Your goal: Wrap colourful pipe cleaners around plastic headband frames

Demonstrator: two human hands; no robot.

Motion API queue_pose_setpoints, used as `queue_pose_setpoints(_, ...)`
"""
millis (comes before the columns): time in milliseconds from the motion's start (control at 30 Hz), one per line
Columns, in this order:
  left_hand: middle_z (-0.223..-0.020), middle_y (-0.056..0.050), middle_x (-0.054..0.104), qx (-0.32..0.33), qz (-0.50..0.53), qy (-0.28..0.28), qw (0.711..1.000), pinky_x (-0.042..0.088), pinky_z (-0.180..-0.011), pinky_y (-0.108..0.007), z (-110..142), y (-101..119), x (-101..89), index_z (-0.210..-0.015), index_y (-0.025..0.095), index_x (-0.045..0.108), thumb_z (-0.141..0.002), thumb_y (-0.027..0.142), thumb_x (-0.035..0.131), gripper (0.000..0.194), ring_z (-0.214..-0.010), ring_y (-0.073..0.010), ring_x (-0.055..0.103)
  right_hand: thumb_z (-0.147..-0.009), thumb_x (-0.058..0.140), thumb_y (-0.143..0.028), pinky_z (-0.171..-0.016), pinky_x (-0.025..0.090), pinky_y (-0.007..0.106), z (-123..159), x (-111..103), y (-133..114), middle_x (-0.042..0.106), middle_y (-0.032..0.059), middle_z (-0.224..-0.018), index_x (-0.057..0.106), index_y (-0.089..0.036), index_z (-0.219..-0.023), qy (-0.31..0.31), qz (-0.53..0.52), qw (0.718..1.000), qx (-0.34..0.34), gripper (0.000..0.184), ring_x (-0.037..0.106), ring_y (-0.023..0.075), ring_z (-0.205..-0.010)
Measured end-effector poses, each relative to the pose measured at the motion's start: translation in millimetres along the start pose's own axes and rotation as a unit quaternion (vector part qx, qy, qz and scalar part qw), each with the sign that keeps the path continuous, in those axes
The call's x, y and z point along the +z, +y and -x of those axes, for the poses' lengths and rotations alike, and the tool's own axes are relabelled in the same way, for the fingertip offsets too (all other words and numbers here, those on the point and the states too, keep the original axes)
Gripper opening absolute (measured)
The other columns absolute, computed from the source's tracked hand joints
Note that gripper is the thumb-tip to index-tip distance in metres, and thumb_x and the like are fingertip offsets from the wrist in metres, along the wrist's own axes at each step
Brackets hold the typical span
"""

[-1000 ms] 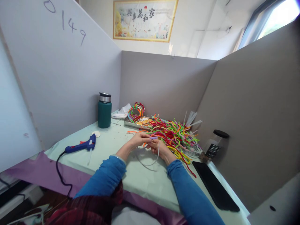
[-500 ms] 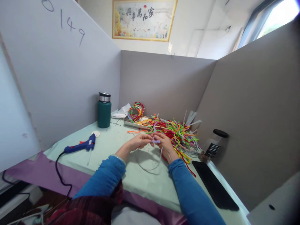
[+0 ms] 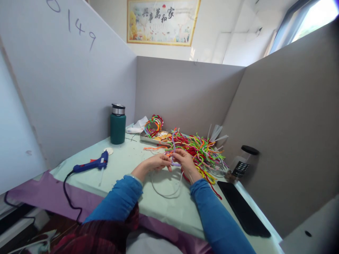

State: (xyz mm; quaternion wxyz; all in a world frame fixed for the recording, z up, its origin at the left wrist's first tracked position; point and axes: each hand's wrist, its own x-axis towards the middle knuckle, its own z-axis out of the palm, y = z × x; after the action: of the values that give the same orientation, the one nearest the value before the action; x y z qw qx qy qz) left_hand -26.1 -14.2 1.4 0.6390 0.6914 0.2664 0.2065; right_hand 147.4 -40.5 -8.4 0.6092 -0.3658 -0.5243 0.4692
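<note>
Over the middle of the table, my left hand [image 3: 159, 162] and my right hand [image 3: 184, 163] work close together, both with closed fingers. A lavender pipe cleaner [image 3: 173, 140] rises from my right fingertips, and part of it lies wrapped crosswise just below them. A thin, pale headband-like hoop [image 3: 167, 197] hangs in a curve beneath both hands. Its upper parts run up behind the fingers and are hidden. My left fingertips pinch at the left side of the lavender wrap; exactly what lies between them is hard to see.
A heap of colourful pipe cleaners [image 3: 201, 150] lies behind my right hand. Beyond it are a metal tray [image 3: 152, 140] and several wrapped hoops [image 3: 154, 125]. A blue glue gun [image 3: 92, 165], green bottle [image 3: 118, 125], black phone-like slab [image 3: 242, 208] and clear jar [image 3: 242, 162] stand around. Grey panels enclose the table.
The lavender pipe cleaner's free end now stands upright above my right fingers. My left hand has shifted slightly down and away from the right. The hoop has swung a little lower and left.
</note>
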Motion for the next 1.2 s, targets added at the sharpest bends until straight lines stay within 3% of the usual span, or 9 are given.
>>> queue_pose_setpoints(167, -0.070, -0.003, 0.066, -0.009, -0.035, 0.033, 0.999, 0.011, -0.037, -0.023, -2.0, -2.8, 0.1, -0.077, 0.012, 0.060, -0.066, 0.048, 0.071, 0.040, -0.036, -0.0017, 0.022, -0.067, 0.071, -0.032, -0.059, 0.043, 0.025, -0.3, 5.1, 0.0, 0.063, -0.0016, -0.063, 0.067, -0.018, -0.076, 0.017, 0.086, 0.994, -0.069, 0.017, 0.054, 0.0119, -0.058)
queue_pose_setpoints(333, -0.061, -0.001, 0.060, -0.031, -0.038, 0.078, 0.996, 0.012, -0.038, -0.022, -4.5, -4.5, -0.1, -0.076, 0.013, 0.057, -0.069, 0.046, 0.068, 0.035, -0.036, -0.0031, 0.025, -0.071, 0.068, -0.032, -0.063, 0.046, 0.028, -0.5, 6.5, 3.0, 0.066, 0.0018, -0.073, 0.069, -0.020, -0.076, -0.010, 0.165, 0.977, -0.137, 0.014, 0.059, 0.0162, -0.067)
queue_pose_setpoints(567, -0.047, 0.005, 0.041, -0.026, -0.013, 0.152, 0.988, 0.012, -0.039, -0.023, -14.2, -15.3, -8.3, -0.066, 0.015, 0.051, -0.069, 0.022, 0.061, 0.013, -0.037, -0.0044, 0.026, -0.080, 0.068, -0.030, -0.078, 0.043, 0.036, 3.4, 9.7, -2.5, 0.069, 0.0042, -0.074, 0.073, -0.024, -0.077, -0.129, 0.335, 0.879, -0.314, 0.009, 0.057, 0.0193, -0.077)
queue_pose_setpoints(800, -0.045, 0.006, 0.038, -0.032, 0.009, 0.165, 0.986, 0.013, -0.040, -0.023, -14.0, -9.1, -10.7, -0.063, 0.016, 0.049, -0.065, 0.044, 0.073, 0.037, -0.038, -0.0039, 0.026, -0.081, 0.066, -0.029, -0.086, 0.039, 0.041, 5.1, 8.7, -7.4, 0.070, 0.0043, -0.082, 0.074, -0.027, -0.076, -0.190, 0.384, 0.838, -0.337, 0.010, 0.054, 0.0206, -0.084)
queue_pose_setpoints(900, -0.043, 0.009, 0.030, -0.004, 0.034, 0.161, 0.986, 0.008, -0.041, -0.024, -10.4, -7.6, -9.6, -0.065, 0.016, 0.050, -0.064, 0.053, 0.073, 0.043, -0.038, -0.0028, 0.019, -0.080, 0.068, -0.030, -0.092, 0.037, 0.042, 8.9, 10.2, -13.3, 0.069, 0.0042, -0.092, 0.074, -0.029, -0.078, -0.179, 0.358, 0.864, -0.306, 0.007, 0.055, 0.0219, -0.093)
queue_pose_setpoints(1000, -0.044, 0.009, 0.028, 0.024, 0.015, 0.148, 0.989, 0.006, -0.041, -0.025, -7.3, -5.8, -9.0, -0.069, 0.015, 0.054, -0.062, 0.055, 0.073, 0.045, -0.038, -0.0027, 0.017, -0.080, 0.067, -0.034, -0.092, 0.038, 0.039, 9.7, 8.8, -17.5, 0.067, 0.0051, -0.099, 0.074, -0.027, -0.085, -0.084, 0.293, 0.915, -0.263, 0.011, 0.055, 0.0225, -0.100)
queue_pose_setpoints(1133, -0.050, 0.007, 0.038, 0.046, -0.010, 0.133, 0.990, 0.007, -0.040, -0.024, -6.4, -1.7, -7.7, -0.076, 0.013, 0.060, -0.062, 0.053, 0.073, 0.045, -0.038, -0.0022, 0.020, -0.078, 0.063, -0.039, -0.069, 0.043, 0.030, 2.1, -0.6, -11.2, 0.066, 0.0038, -0.078, 0.070, -0.020, -0.080, 0.078, 0.198, 0.966, -0.150, 0.020, 0.056, 0.0186, -0.075)
queue_pose_setpoints(1200, -0.053, 0.007, 0.041, 0.051, -0.011, 0.125, 0.991, 0.009, -0.040, -0.023, -5.8, 0.3, -6.6, -0.079, 0.012, 0.062, -0.062, 0.052, 0.073, 0.046, -0.038, -0.0019, 0.022, -0.073, 0.067, -0.039, -0.057, 0.039, 0.027, -1.9, -6.6, -4.1, 0.062, 0.0016, -0.066, 0.068, -0.018, -0.076, 0.109, 0.162, 0.978, -0.076, 0.022, 0.051, 0.0152, -0.062)
